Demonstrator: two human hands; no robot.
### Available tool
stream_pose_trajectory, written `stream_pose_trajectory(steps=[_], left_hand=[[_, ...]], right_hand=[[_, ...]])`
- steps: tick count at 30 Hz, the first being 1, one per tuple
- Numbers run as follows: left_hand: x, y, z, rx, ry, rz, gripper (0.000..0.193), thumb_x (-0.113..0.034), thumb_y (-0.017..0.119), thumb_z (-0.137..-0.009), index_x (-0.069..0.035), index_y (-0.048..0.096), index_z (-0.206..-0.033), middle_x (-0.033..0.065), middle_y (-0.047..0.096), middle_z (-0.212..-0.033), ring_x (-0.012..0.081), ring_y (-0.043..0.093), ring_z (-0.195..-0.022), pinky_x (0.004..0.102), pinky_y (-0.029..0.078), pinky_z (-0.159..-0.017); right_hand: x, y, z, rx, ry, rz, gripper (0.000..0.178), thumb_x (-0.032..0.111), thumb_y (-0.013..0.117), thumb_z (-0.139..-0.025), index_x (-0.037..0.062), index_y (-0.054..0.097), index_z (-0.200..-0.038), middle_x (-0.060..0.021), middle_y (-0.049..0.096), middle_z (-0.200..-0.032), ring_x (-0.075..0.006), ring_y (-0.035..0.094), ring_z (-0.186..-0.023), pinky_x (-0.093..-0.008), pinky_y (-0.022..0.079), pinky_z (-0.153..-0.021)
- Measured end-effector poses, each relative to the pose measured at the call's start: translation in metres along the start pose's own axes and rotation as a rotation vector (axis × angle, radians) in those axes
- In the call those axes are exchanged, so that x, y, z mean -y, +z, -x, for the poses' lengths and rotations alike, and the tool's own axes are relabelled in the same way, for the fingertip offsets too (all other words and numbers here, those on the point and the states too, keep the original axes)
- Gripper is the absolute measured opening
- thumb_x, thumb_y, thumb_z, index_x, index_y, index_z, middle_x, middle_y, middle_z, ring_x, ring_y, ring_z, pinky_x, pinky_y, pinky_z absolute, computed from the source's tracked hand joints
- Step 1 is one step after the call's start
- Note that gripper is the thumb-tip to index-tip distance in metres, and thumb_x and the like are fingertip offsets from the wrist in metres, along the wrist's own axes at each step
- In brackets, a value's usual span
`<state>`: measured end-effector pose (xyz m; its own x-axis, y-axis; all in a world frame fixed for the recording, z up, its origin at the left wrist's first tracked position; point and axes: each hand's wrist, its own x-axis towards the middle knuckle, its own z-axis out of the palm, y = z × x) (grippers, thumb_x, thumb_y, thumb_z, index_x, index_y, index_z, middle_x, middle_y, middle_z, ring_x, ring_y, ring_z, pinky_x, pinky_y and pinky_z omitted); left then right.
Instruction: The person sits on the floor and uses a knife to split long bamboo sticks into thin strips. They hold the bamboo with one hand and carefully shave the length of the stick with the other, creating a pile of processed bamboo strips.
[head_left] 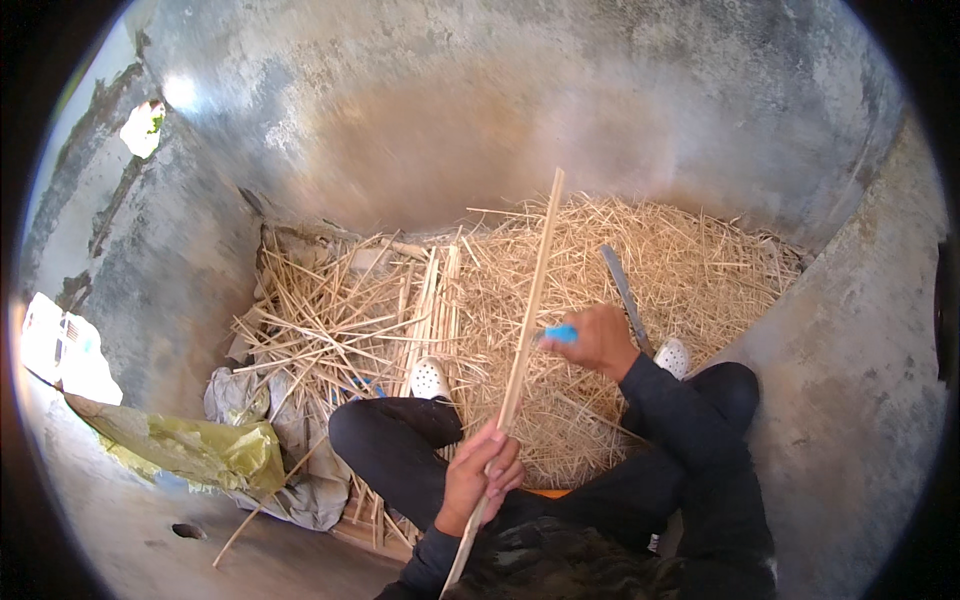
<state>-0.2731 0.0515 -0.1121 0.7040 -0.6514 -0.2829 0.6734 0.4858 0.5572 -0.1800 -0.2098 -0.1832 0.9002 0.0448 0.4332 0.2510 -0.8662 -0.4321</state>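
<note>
A long, pale strip of split wood or bamboo (531,312) slants up in front of me. My left hand (484,473) is wrapped around its lower part. To its right, my right hand (598,342) is closed on a small blue-handled tool (560,333). A short dark tip of this tool sits at or very close to the strip's edge; its exact kind is unclear. Behind the right hand a long grey blade (624,290) points away over the shavings, and its lower end runs down near my right shoe (673,357).
Curly shavings (660,260) heap against the concrete wall (480,120). Loose thin sticks (330,320) pile up at left, beside several flat strips (428,305). A yellow-green sack (200,440) and grey cloth (315,500) lie lower left. My left shoe (429,380) stands mid-floor.
</note>
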Motion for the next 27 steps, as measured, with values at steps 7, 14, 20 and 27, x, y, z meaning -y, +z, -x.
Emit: stream_pose_trajectory(steps=[7, 14, 20, 27], left_hand=[[0.002, 0.022, 0.01, 0.031, 0.025, -0.029, 0.048, -0.015, 0.039, -0.097, -0.002, 0.028, -0.142, -0.004, 0.036, -0.056, 0.0055, 0.032, -0.039, 0.0197, 0.03, -0.044], [-0.014, 0.011, 0.01, 0.085, 0.094, 0.008, 0.046, -0.013, 0.037, -0.098, -0.004, 0.03, -0.142, -0.0032, 0.034, -0.058, 0.0057, 0.03, -0.04, 0.0212, 0.03, -0.048], [-0.009, 0.011, 0.01, 0.081, 0.081, 0.041, 0.048, -0.014, 0.037, -0.098, -0.005, 0.026, -0.144, -0.0032, 0.034, -0.058, 0.006, 0.03, -0.04, 0.0205, 0.029, -0.047], [-0.007, 0.016, 0.008, 0.039, 0.049, -0.029, 0.048, -0.014, 0.038, -0.098, -0.005, 0.027, -0.144, -0.0032, 0.033, -0.058, 0.0056, 0.03, -0.042, 0.0189, 0.029, -0.048]], right_hand=[[0.043, -0.012, 0.007, -0.052, -0.047, -0.046, 0.073, 0.073, 0.046, -0.081, 0.0065, 0.058, -0.053, -0.0093, 0.046, -0.043, -0.0268, 0.05, -0.04, -0.0373, 0.039, -0.042], [0.062, -0.027, 0.011, -0.181, -0.206, -0.197, 0.069, 0.075, 0.051, -0.076, 0.0104, 0.059, -0.053, -0.0088, 0.049, -0.044, -0.0247, 0.051, -0.039, -0.0373, 0.039, -0.04], [0.043, -0.024, -0.023, -0.184, -0.092, 0.033, 0.072, 0.078, 0.052, -0.072, 0.0094, 0.056, -0.049, -0.0064, 0.05, -0.043, -0.021, 0.054, -0.04, -0.0344, 0.04, -0.04], [0.036, -0.028, -0.03, -0.143, -0.097, 0.058, 0.078, 0.082, 0.044, -0.074, 0.0083, 0.056, -0.049, -0.0072, 0.045, -0.04, -0.0242, 0.048, -0.036, -0.0365, 0.039, -0.039]])
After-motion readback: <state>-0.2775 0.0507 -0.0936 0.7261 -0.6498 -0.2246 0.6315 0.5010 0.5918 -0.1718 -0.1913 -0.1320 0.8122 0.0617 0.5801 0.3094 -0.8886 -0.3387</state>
